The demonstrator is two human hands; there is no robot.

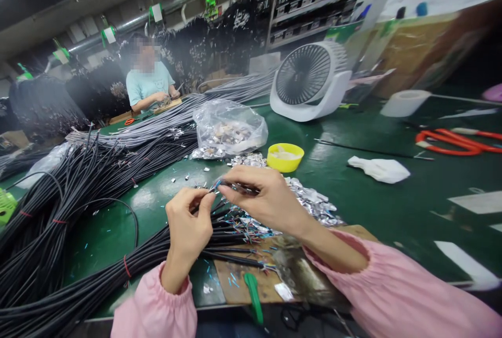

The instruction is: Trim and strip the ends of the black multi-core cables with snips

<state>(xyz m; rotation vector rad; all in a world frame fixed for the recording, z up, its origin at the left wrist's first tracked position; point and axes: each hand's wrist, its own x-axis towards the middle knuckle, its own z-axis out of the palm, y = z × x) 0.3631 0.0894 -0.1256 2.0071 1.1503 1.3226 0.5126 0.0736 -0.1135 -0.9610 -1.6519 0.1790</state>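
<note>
My left hand (190,225) is closed in a pinch on a black cable near its stripped end. Against it, my right hand (269,194) has thumb and fingers pressed together on the thin coloured wires (217,185) at that cable end, blue among them. Fingers hide part of the wires and whatever else my right hand may hold. Beneath both hands lies a bundle of black cables (151,248) with a red tie, its stripped ends fanned over a brown board (235,278). Silvery foil pieces (314,199) are heaped beyond my right wrist.
A yellow dish (285,164), a clear bag (231,129) of scraps and a white fan (309,82) stand ahead. More black cables (74,207) fill the left. A green-handled object (253,293) lies at the front edge, orange-handled scissors (451,142) at right. A person (151,87) works across the table.
</note>
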